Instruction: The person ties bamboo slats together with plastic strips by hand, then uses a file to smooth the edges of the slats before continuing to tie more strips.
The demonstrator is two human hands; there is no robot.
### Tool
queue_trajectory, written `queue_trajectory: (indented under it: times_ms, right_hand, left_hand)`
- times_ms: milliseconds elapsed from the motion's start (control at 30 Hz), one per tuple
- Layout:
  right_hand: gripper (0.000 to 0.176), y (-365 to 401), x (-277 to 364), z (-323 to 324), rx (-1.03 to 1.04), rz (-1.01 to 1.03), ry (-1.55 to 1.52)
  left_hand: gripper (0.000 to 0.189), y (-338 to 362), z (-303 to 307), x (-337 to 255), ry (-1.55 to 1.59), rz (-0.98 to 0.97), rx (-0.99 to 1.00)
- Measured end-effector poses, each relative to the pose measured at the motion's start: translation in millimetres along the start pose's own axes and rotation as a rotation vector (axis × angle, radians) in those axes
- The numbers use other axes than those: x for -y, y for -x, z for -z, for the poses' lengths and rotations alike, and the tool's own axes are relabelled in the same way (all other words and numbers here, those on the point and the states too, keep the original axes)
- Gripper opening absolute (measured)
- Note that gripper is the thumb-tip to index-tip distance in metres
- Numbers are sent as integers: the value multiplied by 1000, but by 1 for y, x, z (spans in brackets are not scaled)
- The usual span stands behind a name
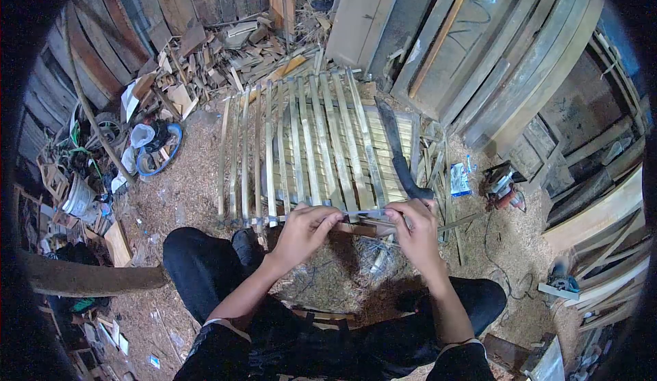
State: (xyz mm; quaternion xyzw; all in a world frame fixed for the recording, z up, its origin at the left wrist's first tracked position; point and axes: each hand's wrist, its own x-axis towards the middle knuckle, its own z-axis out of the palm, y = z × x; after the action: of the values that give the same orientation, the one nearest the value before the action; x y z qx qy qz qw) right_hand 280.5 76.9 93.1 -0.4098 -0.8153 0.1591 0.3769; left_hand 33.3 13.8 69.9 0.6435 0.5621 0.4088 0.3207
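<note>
A thin pale strip (364, 212) stretches between my two hands, above the near edge of a slatted bamboo frame (308, 141). My left hand (308, 232) pinches its left end between thumb and fingers. At the other end, my right hand (415, 229) closes thumb and fingers on it. Long light slats run away from me side by side across the frame. A machete with a dark handle (405, 175) lies along the frame's right side, its handle end just beyond my right hand.
Wood scraps (253, 52) are heaped behind the frame. A blue basin (159, 149) and a white bucket (81, 199) are at left. At right lie a blue-white packet (460, 179) and a corded power tool (505, 188). Boards (472, 45) lean at the back right.
</note>
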Motion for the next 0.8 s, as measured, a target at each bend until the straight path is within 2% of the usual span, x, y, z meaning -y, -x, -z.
queue_trajectory:
  times_ms: [67, 133, 200, 367, 567, 633, 667, 733, 767, 800]
  right_hand:
    - [8, 2, 1, 0, 28, -23, -19]
    - [8, 3, 3, -2, 55, -46, -40]
    - [9, 3, 11, -3, 160, -30, -58]
    - [12, 6, 17, -12, 214, -71, -138]
    - [14, 5, 18, -10, 210, -118, -250]
    - [16, 4, 25, -3, 222, -316, -456]
    - [16, 4, 25, 1, 221, -318, -455]
    - [34, 4, 22, 10, 333, -436, -402]
    - [34, 5, 19, 13, 332, -437, -401]
    - [41, 6, 16, 16, 405, -263, -163]
  left_hand:
    - [23, 0, -1, -3, 7, 22, 2]
    - [26, -5, 0, -25, -420, -315, -173]
    - [28, -5, -10, -33, -390, -347, -170]
    - [29, 2, -18, -18, -386, -425, -71]
    - [23, 0, -11, -20, -458, -417, -49]
    - [20, -1, -13, -14, -412, -398, -66]
    - [16, -2, -14, -11, -368, -380, -85]
    - [13, -1, -14, -9, -341, -316, -113]
    - [10, -1, -14, -8, -314, -253, -142]
    - [10, -1, -13, -6, -313, -255, -142]
